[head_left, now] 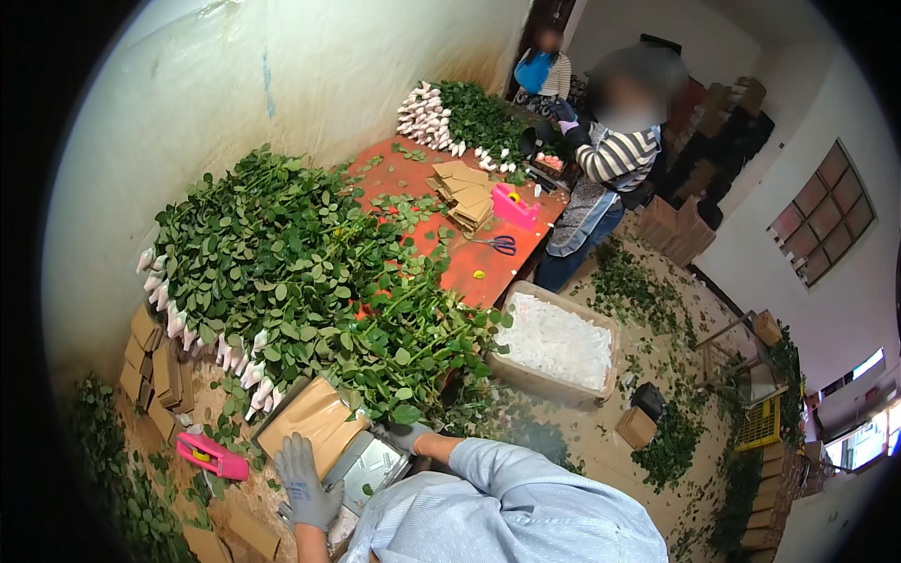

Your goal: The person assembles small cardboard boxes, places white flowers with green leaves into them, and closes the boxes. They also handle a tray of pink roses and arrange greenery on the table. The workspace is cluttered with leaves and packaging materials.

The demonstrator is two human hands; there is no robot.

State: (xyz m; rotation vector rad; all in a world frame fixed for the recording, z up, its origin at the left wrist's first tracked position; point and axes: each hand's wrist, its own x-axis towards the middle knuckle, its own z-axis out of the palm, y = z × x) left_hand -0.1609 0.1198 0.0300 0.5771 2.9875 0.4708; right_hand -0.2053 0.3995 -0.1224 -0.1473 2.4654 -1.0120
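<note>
My left hand (308,483), in a grey glove, lies with its fingers spread at the near edge of a brown cardboard wrap (314,424). This wrap rests in a grey metal tray-like stand (375,472) in front of me. On the stand's right side is my gloved right hand (406,436); leaves and the stand's edge hide its fingers. Beyond both hands a large heap of leafy rose stems (282,244) spreads out, with pale wrapped flower heads (255,375) along its left edge. A pink tape dispenser (213,457) sits left of my left hand.
Folded cardboard pieces (161,375) stand at the left. The red table (441,258) carries scissors (504,245), more cardboard (465,195) and another pink dispenser (513,206). A bin (544,389) of white material stands right. A co-worker (615,159) stands beyond; another person (544,70) is farther back.
</note>
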